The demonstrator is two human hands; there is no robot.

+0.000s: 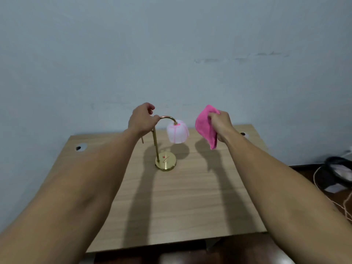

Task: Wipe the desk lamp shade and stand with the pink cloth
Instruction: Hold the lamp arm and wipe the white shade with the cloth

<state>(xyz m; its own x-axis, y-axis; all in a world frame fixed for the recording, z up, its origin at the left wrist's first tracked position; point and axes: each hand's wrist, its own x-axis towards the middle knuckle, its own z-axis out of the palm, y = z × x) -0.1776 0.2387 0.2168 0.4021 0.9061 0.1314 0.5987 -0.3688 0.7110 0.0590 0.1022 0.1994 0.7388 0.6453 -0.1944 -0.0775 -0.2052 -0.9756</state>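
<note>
A small desk lamp stands near the back of the wooden table [181,202]. It has a round brass base [166,162], a thin brass stand [155,145] curving over at the top, and a white-pink shade [178,131] hanging from the curve. My left hand [142,120] grips the top of the curved stand, just left of the shade. My right hand [221,123] holds the pink cloth [205,126] in the air to the right of the shade, a short gap away from it. The cloth hangs down from my fist.
A grey wall rises right behind the table. Two cable holes [81,147] [242,133] sit in the table's back corners. On the floor at the right lie a dark round object [339,168] and loose cords [323,187]. The table's front edge runs near the bottom of the view.
</note>
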